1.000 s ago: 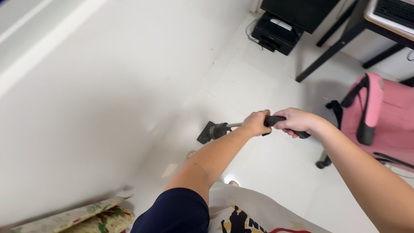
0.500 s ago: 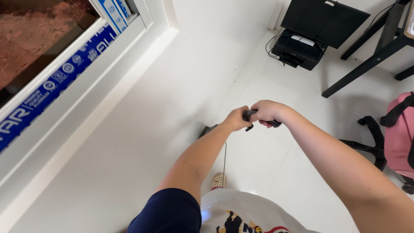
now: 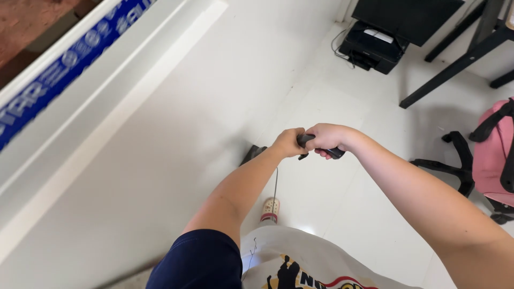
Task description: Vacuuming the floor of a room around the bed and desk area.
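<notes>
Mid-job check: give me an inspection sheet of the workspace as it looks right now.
Surface: white tiled floor, glossy.
Job's things: black handle on a thin shaft, dark head low by the white wall.
Clutter: nothing seen.
Grippers: left hand and right hand both closed on the handle.
Cables: loose wires beside a black printer.
Surroundings: black desk legs, pink office chair, window frame, one sandalled foot.

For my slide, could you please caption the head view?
Both hands, left and right, grip a black handle above a white floor, beside a white wall.
</notes>
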